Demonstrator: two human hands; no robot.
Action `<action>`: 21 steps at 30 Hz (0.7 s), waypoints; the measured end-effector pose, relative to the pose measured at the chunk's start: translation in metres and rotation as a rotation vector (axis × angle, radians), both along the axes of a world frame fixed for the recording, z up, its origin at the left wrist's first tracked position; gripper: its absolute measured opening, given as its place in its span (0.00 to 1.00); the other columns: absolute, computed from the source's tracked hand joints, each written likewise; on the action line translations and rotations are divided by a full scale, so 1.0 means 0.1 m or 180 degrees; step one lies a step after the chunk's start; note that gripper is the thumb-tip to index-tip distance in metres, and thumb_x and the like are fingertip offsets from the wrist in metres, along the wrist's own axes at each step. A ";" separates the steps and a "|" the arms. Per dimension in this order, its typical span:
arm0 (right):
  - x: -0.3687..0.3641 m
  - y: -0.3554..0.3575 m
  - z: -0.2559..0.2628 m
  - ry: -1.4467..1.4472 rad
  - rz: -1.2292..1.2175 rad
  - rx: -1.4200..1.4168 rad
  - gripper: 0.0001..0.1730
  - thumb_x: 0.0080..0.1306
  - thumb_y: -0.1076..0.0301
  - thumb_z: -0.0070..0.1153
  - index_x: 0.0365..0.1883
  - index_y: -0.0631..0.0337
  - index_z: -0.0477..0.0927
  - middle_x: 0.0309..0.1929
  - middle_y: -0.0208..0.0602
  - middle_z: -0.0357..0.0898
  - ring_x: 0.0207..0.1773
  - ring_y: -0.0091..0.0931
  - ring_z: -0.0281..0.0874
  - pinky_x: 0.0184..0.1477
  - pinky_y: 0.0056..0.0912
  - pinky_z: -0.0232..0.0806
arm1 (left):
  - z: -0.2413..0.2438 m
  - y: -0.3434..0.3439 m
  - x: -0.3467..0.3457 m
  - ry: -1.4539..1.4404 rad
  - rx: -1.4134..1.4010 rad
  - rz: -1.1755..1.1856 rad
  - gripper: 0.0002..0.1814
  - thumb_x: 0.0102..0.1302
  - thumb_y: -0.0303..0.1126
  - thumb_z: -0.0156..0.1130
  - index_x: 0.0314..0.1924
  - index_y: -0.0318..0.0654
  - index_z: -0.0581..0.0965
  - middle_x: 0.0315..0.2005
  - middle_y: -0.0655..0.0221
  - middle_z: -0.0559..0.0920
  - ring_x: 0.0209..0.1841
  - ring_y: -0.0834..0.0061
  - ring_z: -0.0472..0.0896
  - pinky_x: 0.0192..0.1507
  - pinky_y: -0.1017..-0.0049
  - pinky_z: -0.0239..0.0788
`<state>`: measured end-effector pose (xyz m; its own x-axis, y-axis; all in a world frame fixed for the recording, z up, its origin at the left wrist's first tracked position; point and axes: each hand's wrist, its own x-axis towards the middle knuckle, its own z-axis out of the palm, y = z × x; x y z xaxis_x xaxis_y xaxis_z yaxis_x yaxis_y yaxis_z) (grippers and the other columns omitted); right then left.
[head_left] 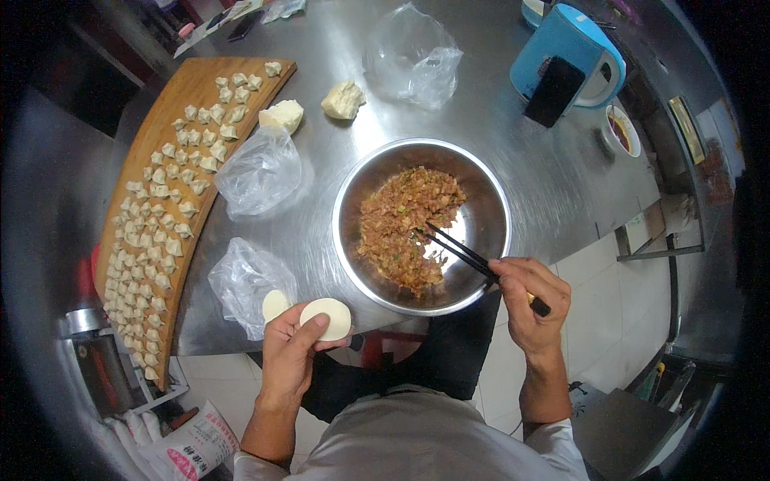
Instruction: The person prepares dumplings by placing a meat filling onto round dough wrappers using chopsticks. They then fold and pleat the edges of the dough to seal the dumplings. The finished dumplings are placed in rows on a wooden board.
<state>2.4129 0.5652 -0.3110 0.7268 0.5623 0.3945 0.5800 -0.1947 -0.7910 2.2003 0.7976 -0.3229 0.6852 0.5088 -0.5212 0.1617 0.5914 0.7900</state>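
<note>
My left hand (296, 340) holds a round dough wrapper (325, 319) flat on its fingers, the thumb resting on top. Just behind it, another dough wrapper (275, 304) lies by a crumpled clear plastic bag (249, 282). In my right hand (535, 297) is a pair of black chopsticks (460, 251), their tips at the minced filling (415, 210) inside a steel bowl (504, 207). Many small folded dumplings (159, 190) stand in rows on a wooden board (204, 78) at the left.
Two lumps of dough (343, 100) (281, 116) and more plastic bags (258, 171) (421, 66) lie on the steel table (325, 180). A blue kettle (556, 48), a black phone (554, 91) and a white bowl of sauce (622, 132) are at the right. A printed sack (195, 445) sits below left.
</note>
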 end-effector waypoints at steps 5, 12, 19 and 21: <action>-0.02 0.07 -0.09 -0.0254 -0.0102 0.0109 0.09 0.61 0.81 0.57 0.38 0.71 0.85 0.35 0.47 0.86 0.34 0.32 0.84 0.38 0.31 0.74 | 0.10 -0.03 0.07 0.0342 0.1981 -0.0378 0.10 0.67 0.25 0.65 0.45 0.27 0.84 0.40 0.58 0.86 0.39 0.71 0.84 0.45 0.77 0.75; -0.05 0.07 -0.31 -0.0361 -0.0378 0.0570 0.09 0.64 0.80 0.54 0.38 0.72 0.85 0.35 0.50 0.86 0.36 0.36 0.85 0.39 0.32 0.75 | 0.19 -0.04 0.13 0.0509 0.3585 -0.0152 0.08 0.64 0.22 0.66 0.42 0.31 0.86 0.31 0.64 0.83 0.34 0.76 0.79 0.39 0.77 0.70; -0.09 -0.04 -0.30 0.0414 -0.0619 0.0941 0.11 0.66 0.77 0.56 0.43 0.73 0.85 0.37 0.49 0.86 0.38 0.30 0.84 0.42 0.27 0.74 | 0.26 0.07 0.07 0.0426 0.2013 0.0139 0.09 0.70 0.27 0.64 0.44 0.28 0.83 0.32 0.66 0.85 0.30 0.81 0.81 0.34 0.81 0.73; -0.09 -0.05 -0.15 0.0562 -0.0509 0.0650 0.12 0.66 0.77 0.59 0.45 0.73 0.85 0.38 0.48 0.86 0.38 0.28 0.84 0.41 0.26 0.73 | 0.18 0.10 0.05 0.0153 0.1646 0.0136 0.11 0.72 0.29 0.63 0.46 0.27 0.81 0.32 0.66 0.86 0.29 0.81 0.82 0.34 0.81 0.75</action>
